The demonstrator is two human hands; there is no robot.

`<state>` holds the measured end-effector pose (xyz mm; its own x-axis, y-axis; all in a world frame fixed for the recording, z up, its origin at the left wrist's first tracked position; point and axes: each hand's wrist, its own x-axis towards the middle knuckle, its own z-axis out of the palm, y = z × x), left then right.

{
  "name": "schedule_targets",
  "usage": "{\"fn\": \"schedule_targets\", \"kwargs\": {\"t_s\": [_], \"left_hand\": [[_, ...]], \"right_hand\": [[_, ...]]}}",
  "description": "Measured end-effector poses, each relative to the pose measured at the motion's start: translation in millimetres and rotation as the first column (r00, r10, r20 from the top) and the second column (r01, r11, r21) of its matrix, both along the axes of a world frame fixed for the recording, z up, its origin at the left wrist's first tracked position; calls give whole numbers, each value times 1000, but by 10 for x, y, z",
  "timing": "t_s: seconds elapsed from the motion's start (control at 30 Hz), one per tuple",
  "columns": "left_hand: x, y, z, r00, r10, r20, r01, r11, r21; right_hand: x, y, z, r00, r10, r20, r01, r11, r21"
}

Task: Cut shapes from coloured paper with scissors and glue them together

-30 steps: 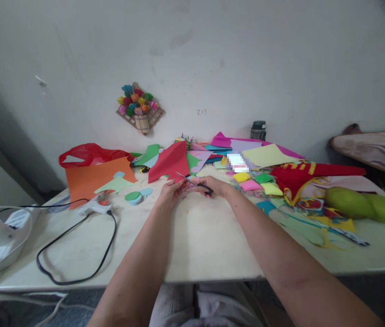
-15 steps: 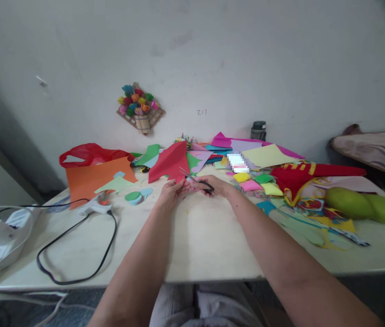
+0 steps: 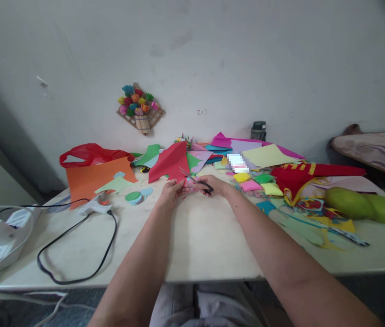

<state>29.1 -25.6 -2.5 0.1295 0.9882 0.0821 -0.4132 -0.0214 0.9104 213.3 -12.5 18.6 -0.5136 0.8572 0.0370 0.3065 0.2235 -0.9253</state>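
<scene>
In the middle of the table, my right hand (image 3: 217, 185) is wrapped around the black handles of a pair of scissors (image 3: 206, 185). The thin metal blades point up and left, toward my other hand. My left hand (image 3: 172, 191) pinches a small red paper piece (image 3: 184, 182) between thumb and fingers, close to the blades; its outline is too small to make out. Just behind lies a large red paper sheet (image 3: 171, 160) with a cut lower edge. Tiny red and pink scraps lie under and between the hands.
Left are stacked paper circles (image 3: 133, 196), an orange sheet (image 3: 93, 179), a glue gun (image 3: 95, 205) with a looping black cord, and a power strip (image 3: 6, 234). Right are clay packets (image 3: 250, 185), a red cloth item (image 3: 289, 179), paper scraps and a green fruit (image 3: 366, 204). A bottle (image 3: 258, 131) stands behind.
Almost nothing differs. My left hand's fingers have shifted very slightly at the red paper piece; the scissors stay in my right hand at the same spot.
</scene>
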Motion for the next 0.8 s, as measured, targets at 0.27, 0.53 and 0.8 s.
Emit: {"fn": "schedule_targets", "kwargs": {"t_s": [0.27,0.53,0.8], "left_hand": [[18,-9,1,999,-19,-49,22,997,70],[3,5,-19,997,-20,-73,26,996,87],[-2,24,-37,997,-24,-70,29,997,78]], "right_hand": [[6,9,-18,1000,28,-2,-28,1000,5],[2,121,-134,998,60,12,-60,997,42],[6,94,-117,998,65,24,-65,997,41]]}}
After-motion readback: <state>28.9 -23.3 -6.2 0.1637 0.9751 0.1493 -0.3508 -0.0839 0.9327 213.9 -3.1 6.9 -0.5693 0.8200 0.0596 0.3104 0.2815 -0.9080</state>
